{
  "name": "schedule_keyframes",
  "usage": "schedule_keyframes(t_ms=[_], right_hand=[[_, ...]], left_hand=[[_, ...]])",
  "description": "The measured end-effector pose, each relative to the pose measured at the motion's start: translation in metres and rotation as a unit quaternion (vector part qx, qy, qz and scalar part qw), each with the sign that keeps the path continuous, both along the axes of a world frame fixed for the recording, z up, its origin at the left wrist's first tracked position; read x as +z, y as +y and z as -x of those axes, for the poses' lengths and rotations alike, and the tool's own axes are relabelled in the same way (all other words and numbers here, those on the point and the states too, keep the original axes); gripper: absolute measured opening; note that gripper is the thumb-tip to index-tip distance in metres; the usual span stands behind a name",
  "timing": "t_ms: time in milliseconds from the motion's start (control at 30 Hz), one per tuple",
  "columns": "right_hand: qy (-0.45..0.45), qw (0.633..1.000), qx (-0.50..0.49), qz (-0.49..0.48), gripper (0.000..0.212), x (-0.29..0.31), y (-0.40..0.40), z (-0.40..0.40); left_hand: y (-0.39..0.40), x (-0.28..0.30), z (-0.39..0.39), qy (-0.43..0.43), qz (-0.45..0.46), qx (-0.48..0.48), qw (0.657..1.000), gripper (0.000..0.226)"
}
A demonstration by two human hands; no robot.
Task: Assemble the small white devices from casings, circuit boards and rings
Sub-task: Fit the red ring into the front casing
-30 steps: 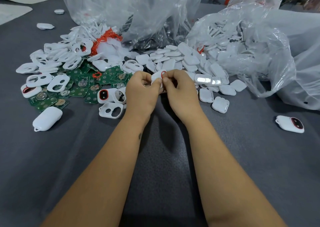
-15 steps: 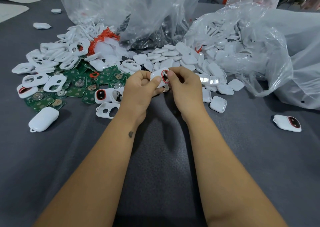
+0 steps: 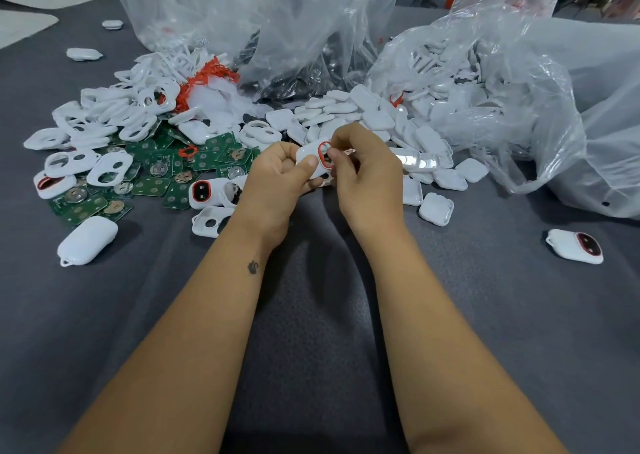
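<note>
Since the earlier frame the white casing (image 3: 309,158) has tilted so its red ring (image 3: 325,155) faces the camera. The left hand (image 3: 277,180) grips the casing, thumb across its lower edge; the right hand (image 3: 367,173) pinches at the ring (fingers curled). Both hands hover above the grey surface (image 3: 485,298), just right of the green circuit boards (image 3: 152,183).
</note>
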State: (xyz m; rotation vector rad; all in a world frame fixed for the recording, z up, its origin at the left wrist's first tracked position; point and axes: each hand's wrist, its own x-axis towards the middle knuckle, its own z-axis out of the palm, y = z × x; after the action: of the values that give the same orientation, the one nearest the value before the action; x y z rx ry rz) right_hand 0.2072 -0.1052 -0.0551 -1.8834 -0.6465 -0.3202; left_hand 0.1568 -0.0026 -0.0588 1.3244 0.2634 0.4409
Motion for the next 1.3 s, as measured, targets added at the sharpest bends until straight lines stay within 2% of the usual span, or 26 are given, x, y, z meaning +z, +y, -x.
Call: schedule_keyframes(t_ms=[100,200,367,500,633,800,900,1100,1300], right_hand=[[-0.075,0.994,-0.018,0.074,0.010,-0.001,0.000,0.002],[-0.098,0.989,-0.006,0.109,0.016,0.000,0.002,0.006],[-0.067,0.984,-0.017,0.166,0.027,-0.001,0.008,0.010],[-0.057,0.988,-0.028,0.144,0.024,-0.001,0.008,0.007],[-0.034,0.991,-0.052,0.122,0.019,0.002,0.006,0.008],[-0.015,0.978,-0.072,0.194,0.024,0.004,0.009,0.009],[0.005,0.980,-0.079,0.182,0.023,0.004,0.010,0.008],[0.073,0.987,-0.095,0.105,0.017,0.003,0.008,0.006],[0.109,0.990,-0.070,0.051,0.015,0.001,0.006,0.003]], left_hand=[[-0.001,-0.001,-0.002,0.010,-0.005,0.026,1.000,0.006],[-0.002,-0.001,-0.002,0.016,-0.013,0.046,0.999,0.007],[-0.003,-0.002,-0.002,0.056,-0.078,0.083,0.992,0.014],[-0.005,-0.004,-0.004,0.074,-0.113,0.113,0.984,0.005],[-0.008,-0.004,-0.003,0.071,-0.145,0.127,0.979,0.014],[-0.007,-0.005,-0.004,0.063,-0.150,0.122,0.979,0.013],[-0.006,-0.007,-0.005,0.056,-0.166,0.126,0.977,0.009],[-0.004,-0.010,-0.009,0.048,-0.189,0.124,0.973,0.018],[-0.003,-0.014,-0.011,0.058,-0.180,0.141,0.972,0.021]])
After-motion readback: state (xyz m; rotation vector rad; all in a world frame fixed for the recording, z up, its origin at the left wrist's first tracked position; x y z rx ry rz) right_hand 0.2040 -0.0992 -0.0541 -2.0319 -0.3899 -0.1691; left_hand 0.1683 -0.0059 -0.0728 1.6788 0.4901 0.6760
